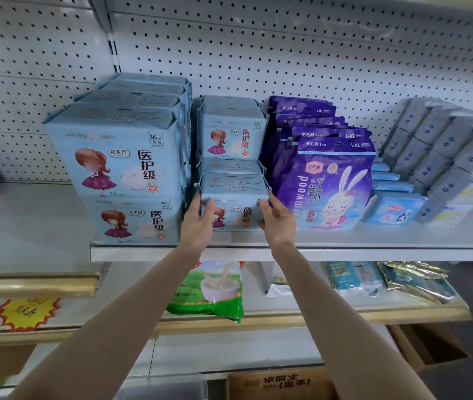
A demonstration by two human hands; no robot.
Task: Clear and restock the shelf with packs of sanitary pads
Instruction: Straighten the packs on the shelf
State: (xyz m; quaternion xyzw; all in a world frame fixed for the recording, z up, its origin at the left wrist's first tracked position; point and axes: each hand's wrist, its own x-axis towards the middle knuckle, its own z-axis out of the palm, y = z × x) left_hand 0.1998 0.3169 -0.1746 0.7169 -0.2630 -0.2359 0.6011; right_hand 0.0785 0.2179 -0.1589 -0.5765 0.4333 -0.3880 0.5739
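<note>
Blue pad pack (pixel 235 210) on shelf (pixel 345 251), L hand (pixel 197 223) + R hand (pixel 277 223) gripping its sides.

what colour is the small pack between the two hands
The small plastic pack is light blue with a purple-dressed cartoon girl; head view.

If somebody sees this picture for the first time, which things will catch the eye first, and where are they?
First come the two hands in the centre: the left hand and the right hand hold a small light-blue pack by its sides, near the front edge of the shelf. To its left stand large blue packs with a cartoon girl. To its right is a row of purple packs with a white rabbit.
</note>
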